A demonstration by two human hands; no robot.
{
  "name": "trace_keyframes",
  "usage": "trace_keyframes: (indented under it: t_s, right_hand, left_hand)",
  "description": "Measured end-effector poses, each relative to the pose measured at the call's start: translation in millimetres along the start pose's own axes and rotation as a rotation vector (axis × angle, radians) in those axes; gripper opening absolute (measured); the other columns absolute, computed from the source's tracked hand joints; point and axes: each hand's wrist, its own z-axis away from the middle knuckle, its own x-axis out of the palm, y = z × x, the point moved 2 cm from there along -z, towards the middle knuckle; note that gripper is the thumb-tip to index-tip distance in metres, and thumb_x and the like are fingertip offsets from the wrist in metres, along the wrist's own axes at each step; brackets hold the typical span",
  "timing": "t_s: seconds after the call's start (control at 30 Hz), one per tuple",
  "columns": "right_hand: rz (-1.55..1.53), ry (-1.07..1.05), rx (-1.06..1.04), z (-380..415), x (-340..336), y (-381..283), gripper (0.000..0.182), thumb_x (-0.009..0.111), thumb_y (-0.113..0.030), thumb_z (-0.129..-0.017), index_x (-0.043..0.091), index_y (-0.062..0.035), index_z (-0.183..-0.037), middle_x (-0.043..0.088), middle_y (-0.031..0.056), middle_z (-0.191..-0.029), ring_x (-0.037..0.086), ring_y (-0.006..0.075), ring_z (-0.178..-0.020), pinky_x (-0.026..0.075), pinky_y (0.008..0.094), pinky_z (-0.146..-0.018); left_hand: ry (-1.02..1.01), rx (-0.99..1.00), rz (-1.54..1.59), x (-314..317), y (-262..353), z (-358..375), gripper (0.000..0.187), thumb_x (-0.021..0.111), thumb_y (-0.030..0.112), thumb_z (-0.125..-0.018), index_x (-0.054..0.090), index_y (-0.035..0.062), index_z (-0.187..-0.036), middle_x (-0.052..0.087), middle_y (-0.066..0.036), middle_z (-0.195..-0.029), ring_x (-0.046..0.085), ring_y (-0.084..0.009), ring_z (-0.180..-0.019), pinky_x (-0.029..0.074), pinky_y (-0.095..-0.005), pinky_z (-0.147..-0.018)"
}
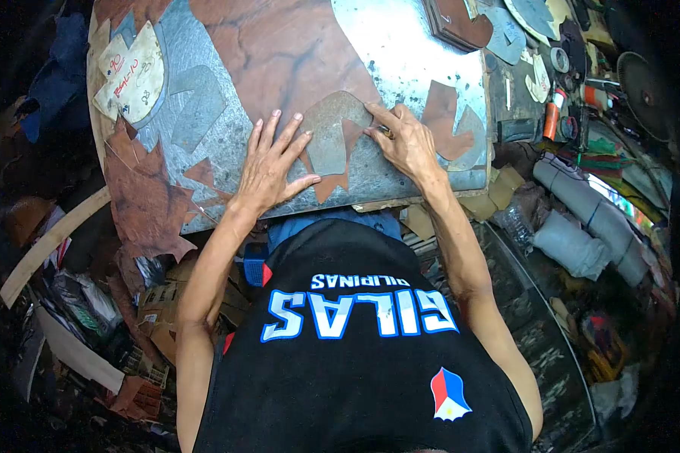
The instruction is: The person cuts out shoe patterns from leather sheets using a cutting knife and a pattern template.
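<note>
My left hand (268, 167) lies flat with fingers spread on the brown leather (291, 64), its fingertips at the left edge of a grey pattern piece (326, 140). That piece has a rounded top and lies over the leather's near end. My right hand (409, 147) pinches a small tool (386, 132) with a dark and yellowish handle at the pattern's upper right edge. The tool's tip is hidden by the fingers. A pointed leather scrap (331, 186) sticks out below the pattern, near my left thumb.
The metal-topped table (389, 57) bears cut brown leather pieces (440, 113), another grey pattern (196, 108) and a marked cream pattern (132, 75). Stacked leather pieces (457, 23) lie at the back right. An orange tube (553, 117) stands beyond the right edge. Leather (147, 196) overhangs the left edge.
</note>
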Motion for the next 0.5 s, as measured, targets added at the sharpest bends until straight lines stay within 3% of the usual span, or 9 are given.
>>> trace_keyframes:
  t_s: [0.3,0.43,0.5]
  right_hand:
    - [-0.021,-0.012,-0.026,-1,-4,-2,0.035,0.068,-0.023,-0.086,0.066,-0.0180,-0.121,0.060,0.0132,-0.091,0.065,0.0304,-0.077,0.053,0.0429,-0.066]
    - [0.088,0.047,-0.101,-1,0,2,0.036,0.069,-0.024,-0.085,0.065,-0.0178,-0.120,0.059,0.0160,-0.091,0.064,0.0346,-0.080,0.053,0.0448,-0.067]
    - [-0.013,0.012,-0.082,-8,-3,-1,0.037,0.068,-0.024,-0.085,0.063,-0.0171,-0.121,0.058,0.0177,-0.091,0.063,0.0373,-0.080,0.052,0.0465,-0.068]
  left_hand:
    - [0.060,-0.005,0.003,-3,3,4,0.074,0.074,0.053,-0.072,0.057,0.0093,-0.129,0.038,-0.013,-0.148,0.027,-0.0385,-0.140,0.021,-0.0549,-0.114]
    - [0.047,0.005,0.019,-5,0,4,0.080,0.073,0.052,-0.074,0.050,0.0068,-0.135,0.036,-0.015,-0.149,0.027,-0.0381,-0.140,0.020,-0.0544,-0.115]
    - [0.036,-0.033,0.058,-1,-6,5,0.083,0.073,0.052,-0.074,0.046,0.0069,-0.138,0.036,-0.015,-0.149,0.027,-0.0388,-0.140,0.019,-0.0542,-0.115]
